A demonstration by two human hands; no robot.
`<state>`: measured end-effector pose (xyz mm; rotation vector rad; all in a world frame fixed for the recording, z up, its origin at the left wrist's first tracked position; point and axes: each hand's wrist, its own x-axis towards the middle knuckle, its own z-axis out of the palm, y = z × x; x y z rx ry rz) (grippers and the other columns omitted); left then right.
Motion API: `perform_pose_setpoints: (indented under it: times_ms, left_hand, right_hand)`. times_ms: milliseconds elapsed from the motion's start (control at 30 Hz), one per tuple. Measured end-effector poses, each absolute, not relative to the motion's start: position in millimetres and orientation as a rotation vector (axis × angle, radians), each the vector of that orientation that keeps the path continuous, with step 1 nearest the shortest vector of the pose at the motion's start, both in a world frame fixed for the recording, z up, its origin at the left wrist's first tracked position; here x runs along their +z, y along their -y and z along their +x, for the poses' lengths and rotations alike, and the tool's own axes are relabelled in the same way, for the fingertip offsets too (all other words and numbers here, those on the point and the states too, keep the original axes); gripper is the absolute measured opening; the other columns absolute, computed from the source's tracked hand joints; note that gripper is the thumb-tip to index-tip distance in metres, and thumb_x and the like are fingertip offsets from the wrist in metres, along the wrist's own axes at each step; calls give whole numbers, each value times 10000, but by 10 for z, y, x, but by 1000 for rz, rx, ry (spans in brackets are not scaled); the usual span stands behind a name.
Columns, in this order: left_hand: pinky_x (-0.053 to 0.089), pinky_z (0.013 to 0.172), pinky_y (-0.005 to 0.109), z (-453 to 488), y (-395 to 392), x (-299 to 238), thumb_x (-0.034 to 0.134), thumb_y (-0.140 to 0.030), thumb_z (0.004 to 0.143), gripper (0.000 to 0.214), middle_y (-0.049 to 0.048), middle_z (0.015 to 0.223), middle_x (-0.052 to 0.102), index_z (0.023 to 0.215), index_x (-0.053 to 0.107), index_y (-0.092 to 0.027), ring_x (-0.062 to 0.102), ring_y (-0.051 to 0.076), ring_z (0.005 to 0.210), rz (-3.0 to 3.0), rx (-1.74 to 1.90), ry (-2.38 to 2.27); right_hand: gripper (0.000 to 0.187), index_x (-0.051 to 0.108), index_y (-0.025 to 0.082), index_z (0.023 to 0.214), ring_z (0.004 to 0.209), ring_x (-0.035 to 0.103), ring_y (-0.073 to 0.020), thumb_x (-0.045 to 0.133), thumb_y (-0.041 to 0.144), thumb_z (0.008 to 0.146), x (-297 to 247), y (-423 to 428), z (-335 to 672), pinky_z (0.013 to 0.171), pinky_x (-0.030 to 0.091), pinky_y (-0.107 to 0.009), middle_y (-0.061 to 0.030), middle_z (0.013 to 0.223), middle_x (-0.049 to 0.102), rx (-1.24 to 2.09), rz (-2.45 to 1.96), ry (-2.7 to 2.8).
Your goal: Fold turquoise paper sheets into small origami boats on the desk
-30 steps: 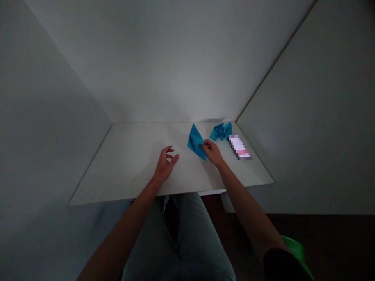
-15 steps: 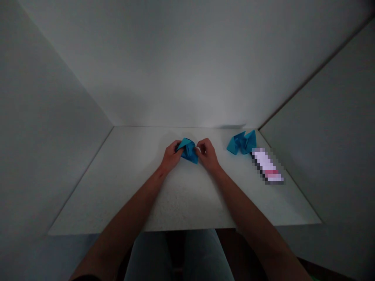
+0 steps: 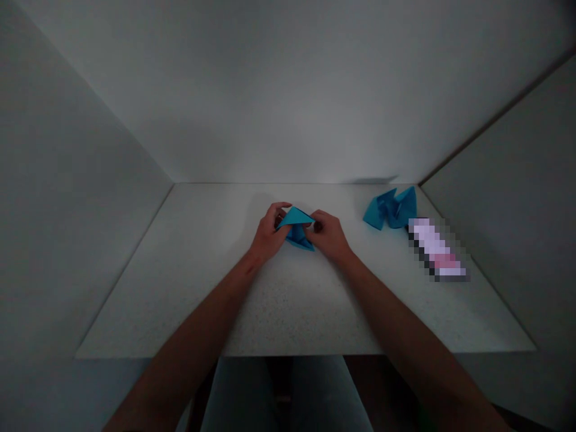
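A folded piece of blue paper [image 3: 296, 216] is held between my two hands, over the middle of the table. My left hand [image 3: 269, 233] is closed on its left side, with the thumb against the paper. On the right side, the fingers of my right hand [image 3: 327, 233] pinch the paper near its edge. A broad pointed flap stands up at the top, and a smaller folded part shows below it. The fingertips behind the paper are partly hidden.
Another folded blue paper piece [image 3: 390, 209] stands at the back right of the pale table [image 3: 189, 288]. Beside it lies a pixelated, phone-like object [image 3: 436, 249]. Walls enclose the table at the back, left and right.
The blue paper has turned in my hands, so its upper flap now spreads wide. My right hand has come onto the paper's right edge. The camera view has shifted slightly.
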<state>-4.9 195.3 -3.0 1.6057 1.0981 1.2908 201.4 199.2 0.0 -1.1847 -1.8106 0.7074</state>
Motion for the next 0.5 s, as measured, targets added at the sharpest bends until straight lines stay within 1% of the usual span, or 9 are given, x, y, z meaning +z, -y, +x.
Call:
perform_pose_setpoints:
  times_ms: [133,233,300,367,433,500]
  left_hand:
    - [539,746,313,-44,-1932,-25,676,-253,884,479,67,1117,678,1361,630,-251,639,193,906,1752,1241,-1042]
    - [556,766,316,-34,-1919,-41,724,-264,862,534,86,1194,626,1388,630,-260,631,215,999,1885,1247,-1037]
    - [585,831,348,-23,-1911,-63,767,-322,864,586,108,1298,575,1424,603,-268,625,244,1116,1947,1282,-1017]
    - [601,948,411,-9,-1903,-88,816,-407,863,709,140,1441,511,1500,531,-278,586,295,1294,1981,1319,-971]
    - [590,1041,467,8,-1894,-111,846,-457,860,853,167,1548,458,1581,422,-292,519,339,1437,1991,1327,-921]
    - [595,1052,479,23,-1883,-122,860,-457,855,950,185,1595,429,1630,333,-303,490,358,1489,1990,1330,-896]
  right_hand:
    - [108,672,226,809,648,543,-153,739,305,782,2,-2004,2021,664,429,-299,3,768,644,745,-1212,1797]
    - [78,654,232,802,682,560,-171,713,254,755,-4,-2003,2029,683,424,-305,11,739,627,733,-1235,1814]
    - [79,654,233,821,702,568,-182,696,241,756,-9,-1996,2030,689,428,-308,8,741,629,734,-1239,1804]
    - [77,636,233,823,707,565,-188,683,246,764,-12,-1990,2028,681,433,-307,3,743,621,763,-1214,1775]
    - [88,598,237,794,717,561,-194,676,252,757,-8,-1989,2026,675,440,-306,-1,746,603,792,-1154,1767]
    - [106,566,242,768,742,567,-201,669,251,745,9,-1992,2028,688,457,-310,-7,770,596,785,-1083,1790]
